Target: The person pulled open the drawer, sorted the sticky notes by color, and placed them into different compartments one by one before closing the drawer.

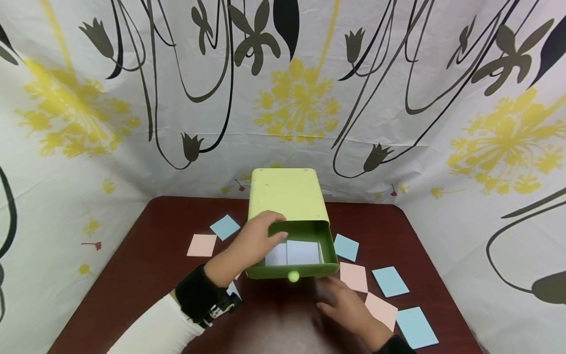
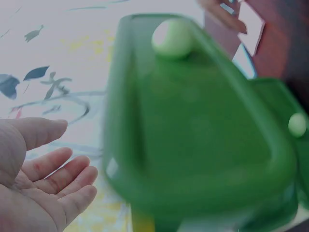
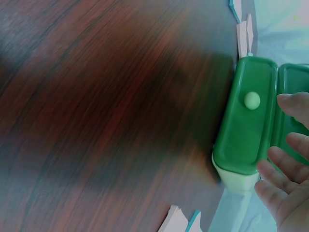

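Note:
A small pale yellow-green cabinet (image 1: 287, 194) has its upper green drawer (image 1: 316, 270) pulled out, with pale square sheets (image 1: 302, 252) lying inside. My left hand (image 1: 254, 238) is over the drawer's left side, fingers loosely extended and holding nothing; whether it touches the rim I cannot tell. In the left wrist view the round knob (image 2: 172, 38) and drawer front fill the middle, blurred. To the lower right of the drawer, my right hand (image 1: 347, 305) has relaxed fingers and grips nothing. A lower drawer (image 3: 244, 130) is pushed in, seen in the right wrist view.
Blue squares (image 1: 390, 281) and pink squares (image 1: 353, 277) lie along the right of the dark red table (image 1: 155, 280). On the left are a pink square (image 1: 201, 245) and a blue square (image 1: 225, 227). A floral curtain (image 1: 283, 108) hangs close behind the cabinet.

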`<state>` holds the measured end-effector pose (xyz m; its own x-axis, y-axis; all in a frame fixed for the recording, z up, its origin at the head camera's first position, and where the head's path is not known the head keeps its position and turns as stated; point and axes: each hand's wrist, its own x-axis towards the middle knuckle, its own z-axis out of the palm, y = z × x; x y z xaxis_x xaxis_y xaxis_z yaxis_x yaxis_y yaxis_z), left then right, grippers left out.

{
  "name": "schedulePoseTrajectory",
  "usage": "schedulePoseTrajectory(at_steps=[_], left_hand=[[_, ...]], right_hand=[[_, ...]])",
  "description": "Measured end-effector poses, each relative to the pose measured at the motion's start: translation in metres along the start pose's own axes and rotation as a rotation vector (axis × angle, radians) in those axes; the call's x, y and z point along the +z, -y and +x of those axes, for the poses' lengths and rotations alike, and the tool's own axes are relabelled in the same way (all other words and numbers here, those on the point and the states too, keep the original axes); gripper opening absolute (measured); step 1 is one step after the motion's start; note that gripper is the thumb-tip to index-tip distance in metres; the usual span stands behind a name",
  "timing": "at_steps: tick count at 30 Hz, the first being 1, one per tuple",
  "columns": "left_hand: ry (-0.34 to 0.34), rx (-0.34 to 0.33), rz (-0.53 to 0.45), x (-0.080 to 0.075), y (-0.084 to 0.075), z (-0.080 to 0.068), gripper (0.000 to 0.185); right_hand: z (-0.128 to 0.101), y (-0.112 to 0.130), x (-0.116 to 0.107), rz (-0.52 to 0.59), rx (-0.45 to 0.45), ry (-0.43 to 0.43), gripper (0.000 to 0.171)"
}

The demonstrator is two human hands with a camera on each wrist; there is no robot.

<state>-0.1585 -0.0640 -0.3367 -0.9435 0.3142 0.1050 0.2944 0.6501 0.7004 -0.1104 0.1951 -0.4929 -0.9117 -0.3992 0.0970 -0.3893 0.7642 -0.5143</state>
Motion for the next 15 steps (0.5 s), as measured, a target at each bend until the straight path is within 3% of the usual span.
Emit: schedulePoseTrajectory(at_steps=[7,15], left_hand=[[-0.125,-0.108,-0.018,-0.036,0.04,-0.02,0.046],[-0.174,-0.22,-0.007,-0.052,0.095,-0.042,0.046]], right_hand=[[0.007,0.014,0.007,-0.027,-0.069,-0.023,0.055],[0.016,0.025,0.016,-0.019,-0.149,-0.001,0.056]])
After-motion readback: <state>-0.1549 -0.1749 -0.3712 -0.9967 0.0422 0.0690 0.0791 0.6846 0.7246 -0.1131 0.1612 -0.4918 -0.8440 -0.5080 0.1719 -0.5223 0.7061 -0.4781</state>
